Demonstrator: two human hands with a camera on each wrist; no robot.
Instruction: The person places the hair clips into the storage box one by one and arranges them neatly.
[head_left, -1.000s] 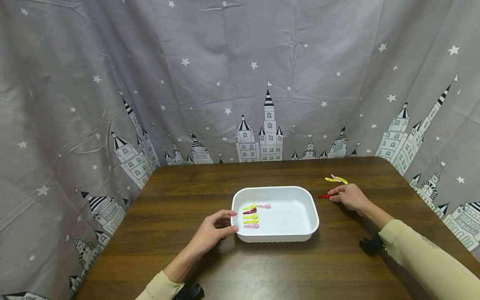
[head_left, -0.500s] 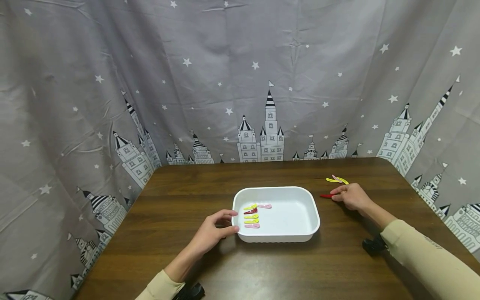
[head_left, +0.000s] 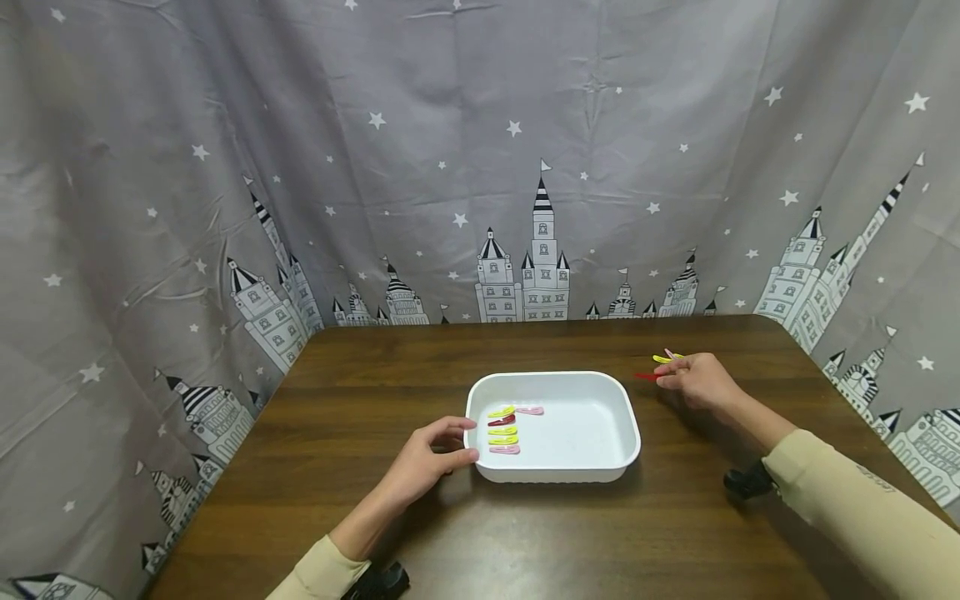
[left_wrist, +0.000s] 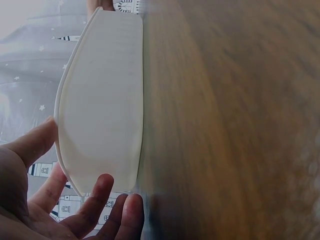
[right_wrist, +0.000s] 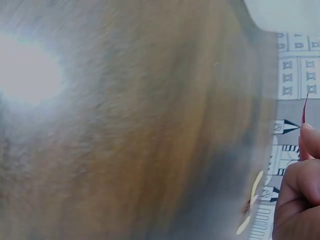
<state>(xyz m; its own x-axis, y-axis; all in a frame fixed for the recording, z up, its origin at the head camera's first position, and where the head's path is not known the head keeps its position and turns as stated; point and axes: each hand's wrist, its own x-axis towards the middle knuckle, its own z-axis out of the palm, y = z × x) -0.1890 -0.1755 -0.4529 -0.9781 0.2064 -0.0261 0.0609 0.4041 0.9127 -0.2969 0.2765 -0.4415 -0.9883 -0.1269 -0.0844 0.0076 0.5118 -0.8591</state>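
Observation:
My right hand [head_left: 701,382] pinches a red snap hair clip [head_left: 646,377] between thumb and fingers, raised off the table right of the white tray [head_left: 581,475]. In the right wrist view the red clip [right_wrist: 304,112] sticks up past the fingertips. Just beyond that hand lie yellow hair clips [head_left: 662,359] and a pink one [head_left: 670,353], partly covered by it. My left hand [head_left: 423,461] holds the tray's left end, thumb and fingers at the rim. Inside the tray, yellow clips [head_left: 502,431], a dark red clip [head_left: 501,421] and pink clips [head_left: 505,449] form a column, with another pink clip [head_left: 530,411] beside it.
The brown wooden table [head_left: 555,533] spreads around the tray. A grey curtain [head_left: 420,167] with stars and castles hangs behind its far edge. Black wrist straps [head_left: 750,482] sit by both beige sleeves.
The right hand has lifted the red hair clip and moved slightly away from me, now covering part of the loose clips. The left hand stays at the tray.

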